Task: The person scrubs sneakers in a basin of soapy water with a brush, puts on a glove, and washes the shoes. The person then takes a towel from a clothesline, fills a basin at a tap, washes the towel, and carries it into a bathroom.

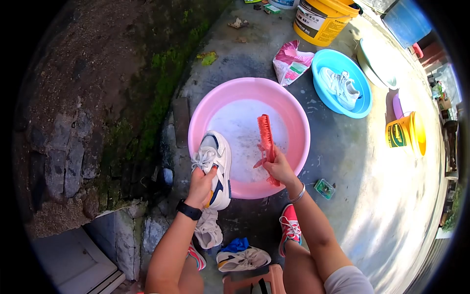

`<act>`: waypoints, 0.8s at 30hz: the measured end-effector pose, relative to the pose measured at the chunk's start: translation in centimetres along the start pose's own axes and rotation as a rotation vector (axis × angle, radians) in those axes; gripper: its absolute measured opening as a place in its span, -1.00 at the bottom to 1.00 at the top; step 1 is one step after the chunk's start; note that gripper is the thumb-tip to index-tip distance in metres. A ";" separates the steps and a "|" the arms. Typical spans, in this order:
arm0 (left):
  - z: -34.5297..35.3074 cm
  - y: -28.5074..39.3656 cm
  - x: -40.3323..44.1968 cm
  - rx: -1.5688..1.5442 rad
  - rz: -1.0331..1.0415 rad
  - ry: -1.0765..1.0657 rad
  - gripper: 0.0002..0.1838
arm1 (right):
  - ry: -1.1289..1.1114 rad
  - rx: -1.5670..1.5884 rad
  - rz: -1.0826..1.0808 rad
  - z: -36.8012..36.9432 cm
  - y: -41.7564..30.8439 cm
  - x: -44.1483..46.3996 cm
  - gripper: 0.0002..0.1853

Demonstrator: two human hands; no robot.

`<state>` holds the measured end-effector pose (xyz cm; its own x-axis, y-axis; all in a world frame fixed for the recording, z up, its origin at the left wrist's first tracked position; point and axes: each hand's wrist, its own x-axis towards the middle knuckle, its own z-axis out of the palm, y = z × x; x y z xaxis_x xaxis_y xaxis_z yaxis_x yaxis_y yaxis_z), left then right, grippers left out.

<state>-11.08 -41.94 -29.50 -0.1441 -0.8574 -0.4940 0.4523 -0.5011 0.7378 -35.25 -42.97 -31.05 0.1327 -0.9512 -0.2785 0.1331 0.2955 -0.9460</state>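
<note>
With my left hand (199, 188) I am gripping a white sneaker (223, 171) with navy and yellow trim, the fingers closing around its side by the laces. I am holding the shoe over the left edge of a pink basin (302, 122), where whitish, sudsy water (240, 122) is lying. My right hand (279, 169) is holding a red brush (266, 134) over the right part of the basin, its fingers closing around the lower part and the bristles facing left. A dark band (189, 210) is circling my left wrist and a silver bracelet (298, 193) my right.

Just below the basin, a pale shoe (208, 229) is resting on the ground (320, 225), and another white shoe (245, 259) is lying near it with blue material (236, 244) beside its upper edge. An orange-pink stool (276, 279) is standing between my legs. To the right of the basin, a small green container (324, 189) is sitting on the ground. Beyond the basin, a pink-and-white bag (290, 62) is standing beside a blue basin (363, 109) that is holding another white sneaker (340, 88). A yellow bucket (323, 24) is standing behind the bag.
</note>
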 end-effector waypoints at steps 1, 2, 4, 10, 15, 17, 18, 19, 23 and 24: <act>0.2 0.1 0.0 0.003 0.007 0.001 -0.63 | -0.034 0.008 0.032 0.5 -0.7 -0.3 -0.49; 0.3 0.1 -0.1 0.007 0.014 0.003 -0.62 | -0.054 -0.020 0.068 1.1 -1.2 -0.5 -0.52; 0.5 -0.2 0.1 0.033 0.065 0.032 -0.63 | -0.094 -0.075 0.139 2.5 -1.6 -0.9 -0.57; 1.5 2.8 -0.6 1.013 0.055 0.162 -0.60 | -0.047 0.036 0.192 6.5 -3.3 -1.1 -0.74; 3.7 2.5 -2.6 1.406 0.303 0.283 -0.74 | -0.109 0.224 0.185 7.2 -3.1 -1.3 -0.67; 3.8 2.6 -2.6 1.380 0.426 0.182 -0.71 | -0.157 0.192 0.222 6.6 -3.0 -1.6 -0.66; 3.7 2.7 -2.5 1.365 0.488 0.130 -0.70 | -0.181 0.176 0.239 6.4 -3.0 -1.7 -0.66; 3.1 2.5 -2.2 1.289 0.586 0.036 -0.65 | -0.184 0.166 0.245 6.5 -2.8 -1.7 -0.66; 2.1 2.4 -1.2 1.109 0.495 -0.067 -0.62 | -0.205 0.169 0.270 6.6 -2.5 -1.9 -0.67; 2.0 2.8 -1.2 1.057 0.372 -0.078 -0.63 | -0.213 0.182 0.277 6.6 -2.6 -1.9 -0.66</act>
<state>-11.43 -42.56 -25.93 -0.2269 -0.9609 -0.1586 -0.4896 -0.0282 0.8715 -29.33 -41.31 -26.97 0.3858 -0.7995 -0.4604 0.2329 0.5672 -0.7899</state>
